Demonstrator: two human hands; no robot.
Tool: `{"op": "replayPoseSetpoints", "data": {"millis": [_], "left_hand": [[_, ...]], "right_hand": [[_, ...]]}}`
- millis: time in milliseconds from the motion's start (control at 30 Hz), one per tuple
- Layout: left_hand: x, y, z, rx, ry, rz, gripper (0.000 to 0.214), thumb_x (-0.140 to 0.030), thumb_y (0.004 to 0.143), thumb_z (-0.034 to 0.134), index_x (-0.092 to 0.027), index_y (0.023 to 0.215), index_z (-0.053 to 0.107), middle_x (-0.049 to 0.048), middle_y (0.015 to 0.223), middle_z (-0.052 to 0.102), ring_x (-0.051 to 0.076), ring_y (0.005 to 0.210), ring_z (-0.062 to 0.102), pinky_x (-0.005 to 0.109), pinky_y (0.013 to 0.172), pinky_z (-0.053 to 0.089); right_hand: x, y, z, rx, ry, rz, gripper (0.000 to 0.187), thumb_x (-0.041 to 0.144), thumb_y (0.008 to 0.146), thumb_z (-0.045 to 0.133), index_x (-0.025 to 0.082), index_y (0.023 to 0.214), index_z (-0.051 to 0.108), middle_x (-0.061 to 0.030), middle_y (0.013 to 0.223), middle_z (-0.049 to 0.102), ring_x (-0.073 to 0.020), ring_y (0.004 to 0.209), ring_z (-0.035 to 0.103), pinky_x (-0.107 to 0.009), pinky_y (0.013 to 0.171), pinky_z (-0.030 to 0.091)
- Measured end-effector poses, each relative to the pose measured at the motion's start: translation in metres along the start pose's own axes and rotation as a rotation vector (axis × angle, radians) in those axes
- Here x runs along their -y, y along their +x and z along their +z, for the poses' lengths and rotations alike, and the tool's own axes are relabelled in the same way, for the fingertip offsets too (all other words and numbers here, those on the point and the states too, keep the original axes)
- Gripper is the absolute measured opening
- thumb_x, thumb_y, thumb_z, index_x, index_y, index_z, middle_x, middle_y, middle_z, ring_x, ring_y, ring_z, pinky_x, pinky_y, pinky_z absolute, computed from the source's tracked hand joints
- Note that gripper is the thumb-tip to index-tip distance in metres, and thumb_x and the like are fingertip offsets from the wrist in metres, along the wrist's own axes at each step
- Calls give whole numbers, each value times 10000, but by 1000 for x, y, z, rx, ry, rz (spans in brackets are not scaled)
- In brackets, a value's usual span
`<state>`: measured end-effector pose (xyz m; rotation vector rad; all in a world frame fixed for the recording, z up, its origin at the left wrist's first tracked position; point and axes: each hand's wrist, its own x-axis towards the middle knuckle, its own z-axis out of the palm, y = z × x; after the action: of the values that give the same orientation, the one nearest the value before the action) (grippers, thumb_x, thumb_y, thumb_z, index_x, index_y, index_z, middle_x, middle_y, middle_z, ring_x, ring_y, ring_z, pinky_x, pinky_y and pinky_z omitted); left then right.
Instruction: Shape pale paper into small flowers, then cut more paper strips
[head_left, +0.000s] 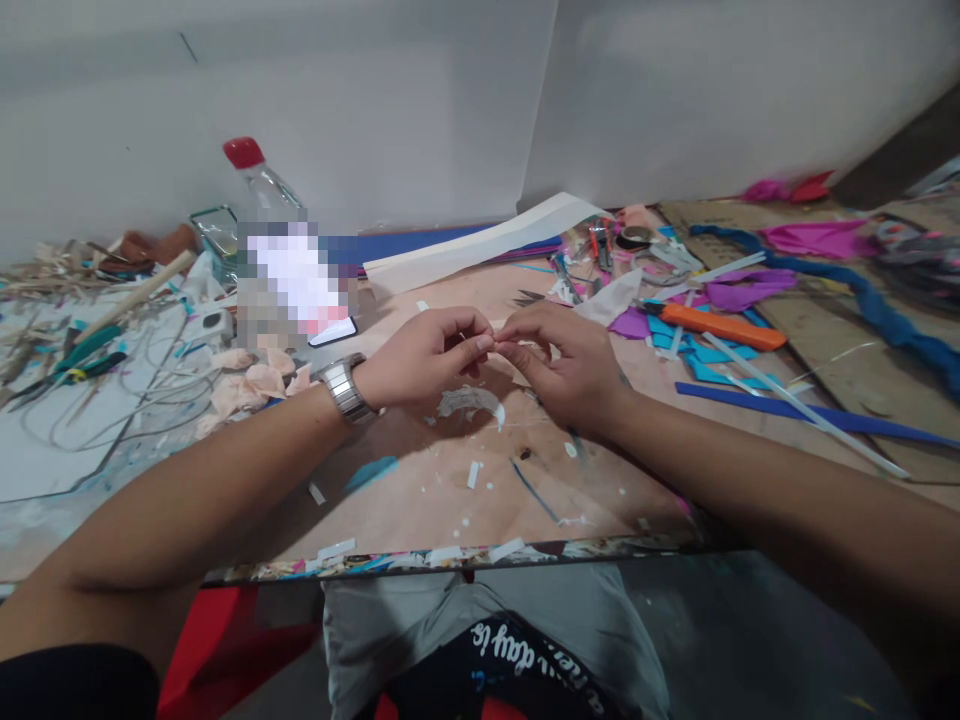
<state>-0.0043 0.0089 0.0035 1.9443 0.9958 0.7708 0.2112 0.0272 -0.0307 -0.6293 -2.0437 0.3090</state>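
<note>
My left hand point(424, 360), with a metal watch point(343, 388) on its wrist, and my right hand point(570, 365) meet fingertip to fingertip above the worn wooden board point(450, 480). Both hands pinch a small pale pink piece point(501, 340) between thumb and fingers; most of it is hidden by the fingers. Under the hands lies a smear of dried white glue point(469, 402). Pale pink petal-like pieces point(255, 378) lie just left of the left wrist.
A clear bottle with a red cap point(259, 200) stands at the back left. Pliers with green handles point(79, 360) and wires lie far left. An orange cutter point(720, 325), blue and purple scraps point(712, 350), white strips and a long cream sheet point(487, 240) lie to the right and behind.
</note>
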Motion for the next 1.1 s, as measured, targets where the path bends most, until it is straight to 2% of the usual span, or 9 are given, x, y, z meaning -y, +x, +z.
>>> {"op": "replayPoseSetpoints", "data": {"millis": [333,633,733,900,1100], "left_hand": [[-1,-1,1,-86,107,43,278,-368,973,621,-130,948,765,65,774,764,136,676,685,227,627,473],[0,-2,4,-124,146,57,310,-421,971,643,-132,956,754,56,755,764,120,626,666,219,584,443],[0,-2,4,-145,210,65,279,-387,977,635,-136,953,754,52,754,759,120,622,646,231,587,424],[0,-2,4,-177,407,159,196,-286,974,628,-156,933,769,57,818,765,140,698,625,268,655,413],[0,-2,4,-165,429,161,188,-268,978,600,-161,917,742,46,807,756,143,695,616,275,664,406]], "right_hand": [[-1,0,0,-33,3,-14,74,305,958,712,234,937,709,-33,886,743,-198,840,684,-361,802,517],[-1,0,1,-17,-9,57,195,417,965,698,233,902,687,-32,861,713,-201,815,659,-353,770,495],[-2,0,2,1,-28,77,237,446,984,661,230,885,670,-32,845,704,-199,794,648,-347,747,483],[-6,-1,2,50,-57,75,268,464,990,647,221,879,663,-35,846,706,-200,797,649,-337,734,469],[-5,0,2,58,-40,81,233,430,979,670,220,877,673,-30,846,712,-200,794,654,-337,739,474]]}}
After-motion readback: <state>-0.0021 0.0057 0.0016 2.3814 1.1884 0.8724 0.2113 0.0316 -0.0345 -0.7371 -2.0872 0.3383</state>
